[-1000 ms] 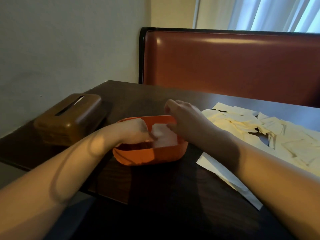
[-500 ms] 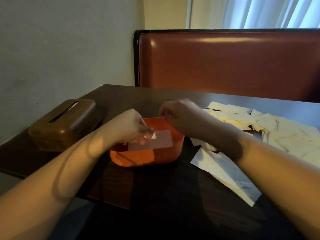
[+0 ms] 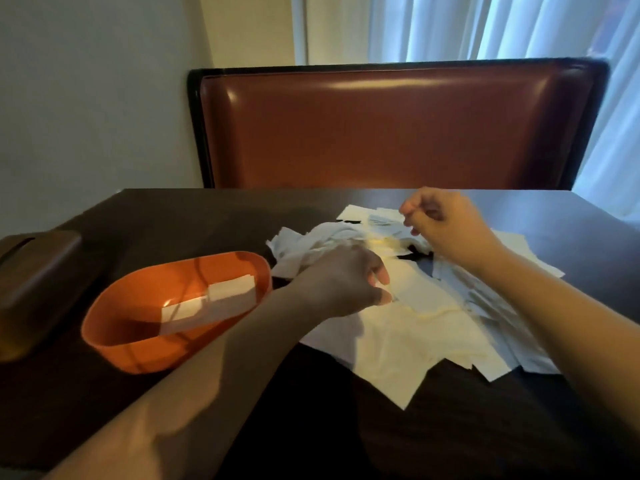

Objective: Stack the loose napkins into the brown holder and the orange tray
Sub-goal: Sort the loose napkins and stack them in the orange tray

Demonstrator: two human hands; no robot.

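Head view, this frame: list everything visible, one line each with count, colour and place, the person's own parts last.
orange tray: one, orange, on the table left of centre.
folded napkins: a few, exact count unclear, white, lying inside the orange tray.
brown holder: one, brown, slotted lid, at the table's left edge.
loose napkins: a pile, too many to count, white to cream, spread on the table right of the tray.
table: one, dark brown.
booth seat back: one, reddish brown, behind the table.
curtain: pale, at the window behind.
left hand: one, over the pile, thumb and forefinger pinching a napkin.
right hand: one, fingers curled above the pile's far side; any grip unclear.
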